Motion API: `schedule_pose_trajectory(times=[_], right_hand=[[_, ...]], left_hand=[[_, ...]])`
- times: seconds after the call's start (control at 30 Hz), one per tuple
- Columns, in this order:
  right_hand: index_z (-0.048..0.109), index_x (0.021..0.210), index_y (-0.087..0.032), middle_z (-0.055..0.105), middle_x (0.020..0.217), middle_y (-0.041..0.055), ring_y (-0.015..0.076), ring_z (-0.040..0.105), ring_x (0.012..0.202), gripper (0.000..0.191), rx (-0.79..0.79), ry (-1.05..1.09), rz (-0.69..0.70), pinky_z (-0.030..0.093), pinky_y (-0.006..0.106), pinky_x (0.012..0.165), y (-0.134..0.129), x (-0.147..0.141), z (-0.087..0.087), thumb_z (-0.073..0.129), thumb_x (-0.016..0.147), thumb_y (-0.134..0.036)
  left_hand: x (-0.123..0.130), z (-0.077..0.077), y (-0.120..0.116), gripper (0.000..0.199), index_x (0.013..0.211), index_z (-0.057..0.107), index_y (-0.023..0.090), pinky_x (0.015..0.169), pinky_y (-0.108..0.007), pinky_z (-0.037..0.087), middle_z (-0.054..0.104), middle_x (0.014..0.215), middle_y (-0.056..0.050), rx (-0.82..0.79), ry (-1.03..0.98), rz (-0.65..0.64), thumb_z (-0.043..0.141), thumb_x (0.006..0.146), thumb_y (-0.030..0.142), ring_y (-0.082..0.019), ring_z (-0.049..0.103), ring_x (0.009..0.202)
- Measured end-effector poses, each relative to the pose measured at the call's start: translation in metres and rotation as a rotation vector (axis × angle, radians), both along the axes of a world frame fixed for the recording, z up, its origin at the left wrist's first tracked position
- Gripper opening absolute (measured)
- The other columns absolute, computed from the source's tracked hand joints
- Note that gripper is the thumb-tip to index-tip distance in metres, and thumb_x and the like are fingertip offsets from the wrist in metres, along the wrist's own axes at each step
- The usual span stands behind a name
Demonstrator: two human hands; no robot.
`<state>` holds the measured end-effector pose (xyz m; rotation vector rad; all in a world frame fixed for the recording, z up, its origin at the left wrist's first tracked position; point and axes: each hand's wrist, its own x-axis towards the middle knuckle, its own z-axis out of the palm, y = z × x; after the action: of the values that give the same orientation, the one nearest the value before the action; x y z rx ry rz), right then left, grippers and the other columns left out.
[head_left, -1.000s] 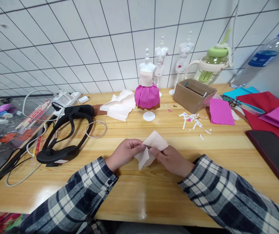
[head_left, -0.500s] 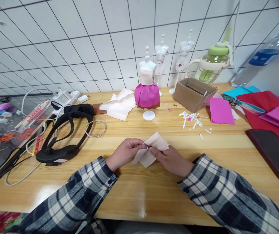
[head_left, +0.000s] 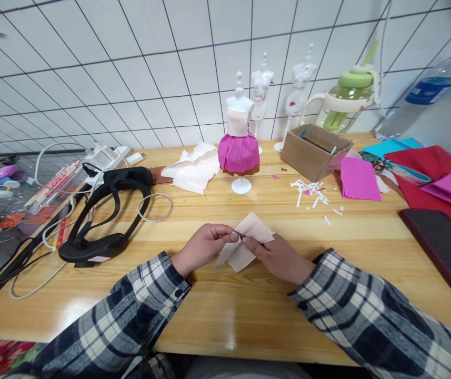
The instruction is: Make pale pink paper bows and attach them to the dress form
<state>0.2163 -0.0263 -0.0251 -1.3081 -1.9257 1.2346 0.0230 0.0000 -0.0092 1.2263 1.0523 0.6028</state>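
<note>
Low over the middle of the table, my left hand (head_left: 209, 246) and my right hand (head_left: 284, 257) face each other around a pale cream paper piece (head_left: 252, 231). The fingertips of my left hand pinch at its left side, where a thin dark strip or tool shows between the hands; what it is I cannot make out. My right hand is closed on the paper's right side, thumb on top. Beyond them stands a small white dress form (head_left: 239, 105) wearing a cream top and a pink pleated skirt (head_left: 239, 152).
Crumpled cream paper (head_left: 196, 168) and a black headset (head_left: 104, 216) lie left. Right are a cardboard box (head_left: 314, 152), white paper scraps (head_left: 310, 192), pink paper (head_left: 360, 179) and a dark phone (head_left: 438, 252). A green-lidded bottle (head_left: 346, 100) stands behind.
The cream paper has shifted slightly between my hands, and the thin dark thing at my fingertips shows more clearly. The view has moved a little; both hands keep nearly the same place.
</note>
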Motion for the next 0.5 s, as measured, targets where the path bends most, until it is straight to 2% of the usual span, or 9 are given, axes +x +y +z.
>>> schedule_pose_trajectory(times=[0.13, 0.27, 0.4, 0.5], right_hand=[[0.067, 0.087, -0.022, 0.072, 0.090, 0.0071, 0.0227, 0.064, 0.088, 0.034, 0.015, -0.023, -0.015, 0.048, 0.033, 0.074, 0.001, 0.001, 0.000, 0.040, 0.096, -0.041], [0.064, 0.104, -0.023, 0.072, 0.091, 0.0057, 0.0222, 0.065, 0.083, 0.033, 0.103, -0.161, -0.084, 0.047, 0.033, 0.071, 0.003, 0.011, 0.007, 0.038, 0.097, -0.043], [0.059, 0.117, -0.024, 0.072, 0.088, 0.0069, 0.0247, 0.065, 0.076, 0.029, 0.271, -0.551, -0.136, 0.043, 0.033, 0.063, 0.008, 0.022, 0.015, 0.045, 0.094, -0.036], [0.056, 0.122, -0.025, 0.071, 0.102, 0.0080, 0.0259, 0.065, 0.087, 0.032, 0.372, -0.629, -0.120, 0.043, 0.034, 0.067, 0.010, 0.025, 0.016, 0.047, 0.091, -0.022]], left_hand=[[0.000, -0.001, 0.000, 0.029, 0.073, 0.071, 0.014, 0.055, -0.021, 0.040, 0.068, 0.069, 0.000, -0.007, -0.005, 0.018, 0.074, 0.070, 0.043, -0.011, 0.053, 0.060], [-0.002, 0.000, -0.001, 0.033, 0.079, 0.071, 0.014, 0.057, -0.022, 0.043, 0.069, 0.070, -0.001, -0.014, -0.026, 0.052, 0.072, 0.074, 0.046, -0.011, 0.055, 0.059], [-0.006, 0.003, 0.000, 0.043, 0.109, 0.069, 0.016, 0.063, -0.023, 0.045, 0.071, 0.085, -0.004, 0.055, -0.019, 0.156, 0.069, 0.078, 0.045, -0.013, 0.059, 0.068], [-0.011, 0.003, 0.005, 0.049, 0.123, 0.060, 0.017, 0.067, -0.024, 0.047, 0.070, 0.093, -0.005, 0.141, -0.027, 0.262, 0.065, 0.082, 0.043, -0.014, 0.061, 0.074]])
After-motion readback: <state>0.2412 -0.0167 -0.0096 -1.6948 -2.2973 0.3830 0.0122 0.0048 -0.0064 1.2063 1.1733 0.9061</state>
